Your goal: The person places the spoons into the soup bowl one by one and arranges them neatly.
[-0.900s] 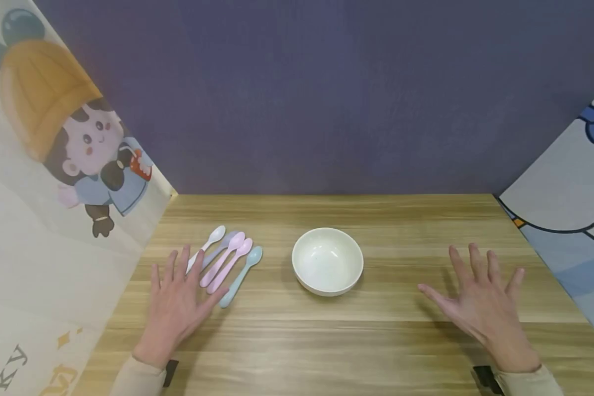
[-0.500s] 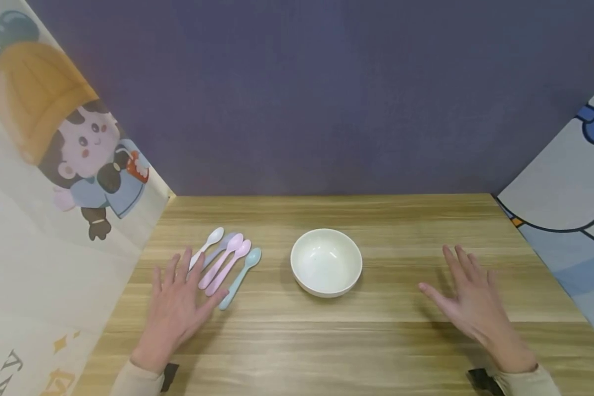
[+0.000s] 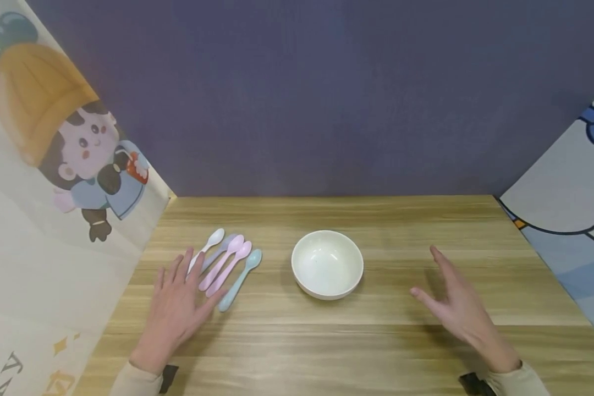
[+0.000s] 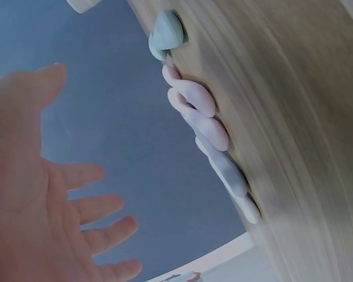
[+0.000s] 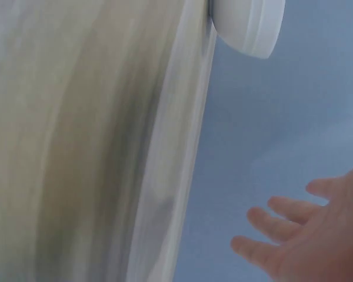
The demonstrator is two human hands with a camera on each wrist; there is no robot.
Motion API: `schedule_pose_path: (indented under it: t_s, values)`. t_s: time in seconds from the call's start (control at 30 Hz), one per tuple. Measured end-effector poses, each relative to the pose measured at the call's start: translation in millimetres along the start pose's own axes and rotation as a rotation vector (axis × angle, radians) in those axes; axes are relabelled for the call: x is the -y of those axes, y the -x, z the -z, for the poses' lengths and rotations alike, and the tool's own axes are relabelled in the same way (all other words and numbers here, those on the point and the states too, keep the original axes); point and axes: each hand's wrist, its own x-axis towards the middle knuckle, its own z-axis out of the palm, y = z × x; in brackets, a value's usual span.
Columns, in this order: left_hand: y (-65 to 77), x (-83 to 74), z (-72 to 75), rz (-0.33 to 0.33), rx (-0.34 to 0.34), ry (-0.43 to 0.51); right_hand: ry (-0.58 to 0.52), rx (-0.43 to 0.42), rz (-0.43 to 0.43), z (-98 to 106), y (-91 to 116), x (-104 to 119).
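Note:
In the head view a white bowl (image 3: pixel 326 265) stands upright at mid-table. Left of it lie several small spoons: a light-blue spoon (image 3: pixel 240 280), two pink spoons (image 3: pixel 221 263), a grey-lavender spoon (image 3: pixel 215 258) and a white spoon (image 3: pixel 213 238). My left hand (image 3: pixel 174 313) hovers over the handle ends with its fingers spread, partly covering the white and lavender spoons. The left wrist view shows a gap between the hand and the pink spoons (image 4: pixel 203 126). To the bowl's right, my right hand (image 3: pixel 462 311) is held above the table, thumb apart from the fingers, holding nothing.
The wooden table (image 3: pixel 336 352) ends at a dark blue back panel (image 3: pixel 326 99). A white side panel with a cartoon figure (image 3: pixel 99 159) bounds the left; another printed panel (image 3: pixel 559 192) bounds the right. Dark wrist straps (image 3: pixel 168 378) show at the sleeves.
My right hand has turned from palm-down with spread fingers to edge-on, moving slightly left toward the bowl. The left hand, spoons and bowl stay about where they were.

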Motion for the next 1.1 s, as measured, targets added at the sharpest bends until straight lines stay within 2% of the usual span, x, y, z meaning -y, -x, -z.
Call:
schedule_pose_path:
  t_s: [0.2, 0.53, 0.7, 1.1]
  values:
    - [-1.2, 2.7, -2.2, -0.022, -0.044, 0.005, -0.022, -0.023, 0.002, -10, -2, 8]
    - [0.1, 6.3, -5.9, -0.056, -0.081, 0.014, -0.086, -0.055, 0.034, -26, -6, 17]
    - [-1.3, 7.6, -6.0, -0.040, -0.074, 0.009, -0.133, -0.065, 0.064, -32, -8, 21]
    - [-4.3, 9.8, -10.7, -0.027, -0.046, 0.003, -0.141, -0.048, 0.068, -44, -10, 31]
